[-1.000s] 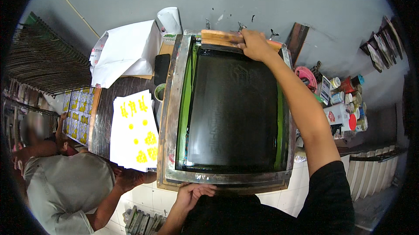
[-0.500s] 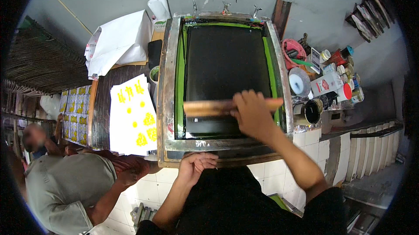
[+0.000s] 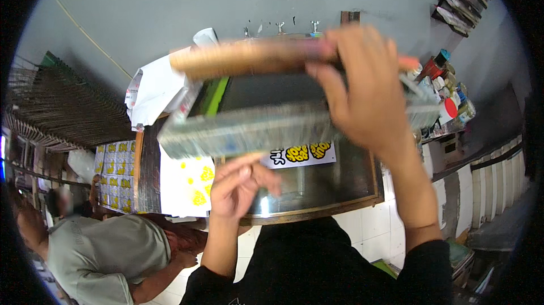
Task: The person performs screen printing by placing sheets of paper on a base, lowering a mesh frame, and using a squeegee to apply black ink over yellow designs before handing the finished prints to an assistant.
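My right hand (image 3: 365,87) is wrapped round the wooden handle of a squeegee (image 3: 243,58), held crosswise above the screen and blurred by motion. The screen-printing frame (image 3: 243,135) is tilted up, its front edge raised off the table. Its dark mesh (image 3: 272,92) with a green border shows behind that edge. Just below the frame's front edge is my left hand (image 3: 235,189), fingers apart and partly curled, nothing in it; whether it touches the frame I cannot tell. Under the frame a white sheet (image 3: 309,156) with yellow and black print lies on the dark glossy tabletop (image 3: 323,189).
White sheets with yellow prints (image 3: 177,191) lie at the left, a white paper bag (image 3: 156,92) behind them. Paint cans and jars (image 3: 450,98) crowd the right. A person in a grey-green shirt (image 3: 107,248) is close on the left, beside a drying rack (image 3: 73,106).
The frame's front edge has swung up from the table, uncovering the printed sheet. My right hand has raised the squeegee up and away from the mesh. My left hand has risen slightly, fingers spreading.
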The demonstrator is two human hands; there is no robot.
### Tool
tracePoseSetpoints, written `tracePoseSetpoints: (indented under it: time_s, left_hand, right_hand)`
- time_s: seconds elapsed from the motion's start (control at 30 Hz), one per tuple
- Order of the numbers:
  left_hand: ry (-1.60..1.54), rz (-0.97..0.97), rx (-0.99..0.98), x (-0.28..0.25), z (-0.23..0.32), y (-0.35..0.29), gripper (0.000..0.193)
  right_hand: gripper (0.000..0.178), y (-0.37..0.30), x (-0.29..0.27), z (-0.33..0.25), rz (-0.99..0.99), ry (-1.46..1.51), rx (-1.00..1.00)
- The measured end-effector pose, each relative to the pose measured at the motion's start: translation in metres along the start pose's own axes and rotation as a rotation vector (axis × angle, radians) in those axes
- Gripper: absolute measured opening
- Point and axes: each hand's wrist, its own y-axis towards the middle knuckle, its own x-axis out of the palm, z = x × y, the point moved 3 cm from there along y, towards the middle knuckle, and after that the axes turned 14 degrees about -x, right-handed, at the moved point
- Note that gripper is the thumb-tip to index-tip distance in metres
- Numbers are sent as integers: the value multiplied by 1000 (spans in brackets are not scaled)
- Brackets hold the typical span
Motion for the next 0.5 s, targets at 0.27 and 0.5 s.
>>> tracePoseSetpoints:
  time_s: [0.27,0.5]
  left_hand:
    - [1677,938,-363,-108,-37,35,99]
    - [1692,882,-435,-128,-42,27,116]
  right_hand:
    - [32,96,-10,50,-92,9,195]
    - [33,167,-11,102,-207,37,340]
